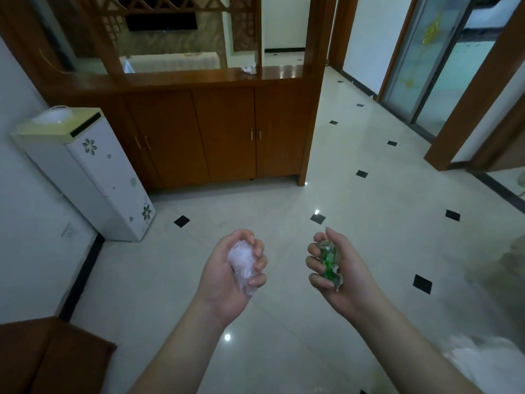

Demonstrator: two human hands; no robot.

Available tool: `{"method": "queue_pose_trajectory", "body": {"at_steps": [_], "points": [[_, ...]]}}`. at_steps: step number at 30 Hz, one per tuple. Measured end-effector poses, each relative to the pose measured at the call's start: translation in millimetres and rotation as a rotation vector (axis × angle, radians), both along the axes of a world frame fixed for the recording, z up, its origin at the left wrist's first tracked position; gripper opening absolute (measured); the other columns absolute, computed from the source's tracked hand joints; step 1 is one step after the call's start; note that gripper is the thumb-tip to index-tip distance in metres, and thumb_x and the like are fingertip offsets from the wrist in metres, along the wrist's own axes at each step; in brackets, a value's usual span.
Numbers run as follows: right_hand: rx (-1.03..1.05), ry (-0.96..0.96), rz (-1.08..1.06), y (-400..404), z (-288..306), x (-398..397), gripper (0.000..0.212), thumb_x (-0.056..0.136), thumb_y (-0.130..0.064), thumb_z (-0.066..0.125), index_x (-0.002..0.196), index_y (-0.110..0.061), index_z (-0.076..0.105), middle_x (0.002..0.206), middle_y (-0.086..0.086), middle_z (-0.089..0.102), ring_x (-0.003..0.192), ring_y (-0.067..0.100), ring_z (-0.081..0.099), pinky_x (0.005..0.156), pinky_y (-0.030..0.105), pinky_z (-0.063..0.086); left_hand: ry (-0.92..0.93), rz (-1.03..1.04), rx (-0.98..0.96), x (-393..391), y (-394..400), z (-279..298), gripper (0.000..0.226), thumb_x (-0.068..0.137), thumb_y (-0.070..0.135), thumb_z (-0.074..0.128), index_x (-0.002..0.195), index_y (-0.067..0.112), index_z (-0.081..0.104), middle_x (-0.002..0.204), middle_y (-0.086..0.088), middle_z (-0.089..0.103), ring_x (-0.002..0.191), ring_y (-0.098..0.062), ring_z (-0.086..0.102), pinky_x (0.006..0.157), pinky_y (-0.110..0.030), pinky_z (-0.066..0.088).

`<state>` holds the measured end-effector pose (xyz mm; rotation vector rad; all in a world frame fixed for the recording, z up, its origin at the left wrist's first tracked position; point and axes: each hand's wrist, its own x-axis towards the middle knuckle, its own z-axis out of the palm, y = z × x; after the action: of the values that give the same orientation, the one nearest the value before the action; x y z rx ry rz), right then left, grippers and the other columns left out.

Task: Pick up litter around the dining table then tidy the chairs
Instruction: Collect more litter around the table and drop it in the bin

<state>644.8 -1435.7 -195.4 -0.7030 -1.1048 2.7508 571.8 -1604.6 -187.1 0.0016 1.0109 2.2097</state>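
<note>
Room beyond the hands: cabinet, dispenser, glass doors

A wooden cabinet (221, 132) stands straight ahead of the hands on a pale tiled floor (355, 194) with black diamond insets; a white water dispenser (93, 172) stands ahead to their left, sliding glass doors (434, 61) far ahead to their right.

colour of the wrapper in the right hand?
Green and clear, crumpled wrapper held in the right hand; the head view shows it.
</note>
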Motion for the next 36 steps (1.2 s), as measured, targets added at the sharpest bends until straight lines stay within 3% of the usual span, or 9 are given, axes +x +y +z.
{"method": "queue_pose_trajectory", "body": {"at_steps": [7,17,30,36], "points": [[0.015,-0.038,-0.126,40,-2,-64,0.017,0.09,-0.032,0.054,0.08,-0.018,0.052,0.065,-0.002,0.042,0.047,0.009,0.031,0.034,0.018,0.017,0.009,-0.154,-0.016,-88,55,-1,0.017,0.082,0.026,0.05,0.072,0.013,0.054,0.067,-0.006,0.044,0.05,-0.014,0.038,0.038,-0.017,0.026],[-0.023,-0.006,-0.308,166,-16,-129,0.018,0.09,-0.033,0.052,0.081,-0.017,0.053,0.065,-0.002,0.043,0.046,0.009,0.032,0.031,0.017,0.021,0.007,-0.444,-0.052,-170,207,-17,0.02,0.082,0.027,0.049,0.071,0.011,0.058,0.068,-0.008,0.045,0.05,-0.016,0.039,0.038,-0.019,0.027],[-0.093,0.071,-0.403,371,-7,-197,0.018,0.09,-0.033,0.053,0.081,-0.017,0.052,0.066,-0.001,0.042,0.047,0.009,0.032,0.03,0.016,0.021,0.021,-0.524,-0.106,-246,437,5,0.015,0.072,0.026,0.058,0.071,0.013,0.051,0.065,-0.005,0.044,0.048,-0.014,0.037,0.038,-0.017,0.023],[-0.038,0.056,-0.459,442,-13,-222,0.018,0.089,-0.034,0.052,0.081,-0.018,0.052,0.065,-0.002,0.042,0.046,0.009,0.032,0.031,0.017,0.022,-0.031,-0.572,-0.083,-285,519,-10,0.017,0.084,0.025,0.05,0.071,0.014,0.051,0.065,-0.004,0.043,0.048,-0.013,0.038,0.036,-0.017,0.025]]}}
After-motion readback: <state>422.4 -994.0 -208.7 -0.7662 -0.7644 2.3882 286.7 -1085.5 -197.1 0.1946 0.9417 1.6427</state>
